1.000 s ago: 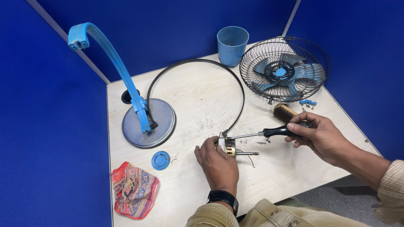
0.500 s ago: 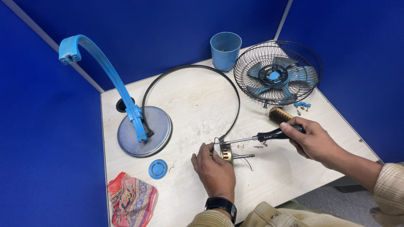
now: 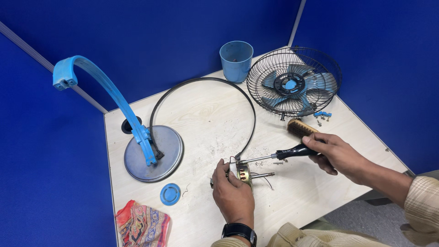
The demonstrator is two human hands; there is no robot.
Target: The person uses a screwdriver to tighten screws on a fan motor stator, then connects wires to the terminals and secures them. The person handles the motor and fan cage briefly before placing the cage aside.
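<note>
My left hand (image 3: 233,192) grips a small brass-coloured fan motor (image 3: 243,172) with a steel shaft, pressing it on the table (image 3: 206,114). My right hand (image 3: 336,153) holds a black-handled screwdriver (image 3: 292,151). Its steel shank runs left and the tip meets the top of the motor. A wooden brush (image 3: 300,128) lies just behind my right hand.
A blue curved fan stand on a round grey base (image 3: 153,153) sits at the left, with a black ring (image 3: 203,110) lying beside it. A wire fan guard with blue blades (image 3: 292,84), a blue cup (image 3: 236,55), a blue cap (image 3: 170,194), loose screws (image 3: 321,116) and a patterned cloth (image 3: 141,225) surround the work.
The camera view has shifted slightly. Both hands keep the same hold, with the screwdriver still at the motor.
</note>
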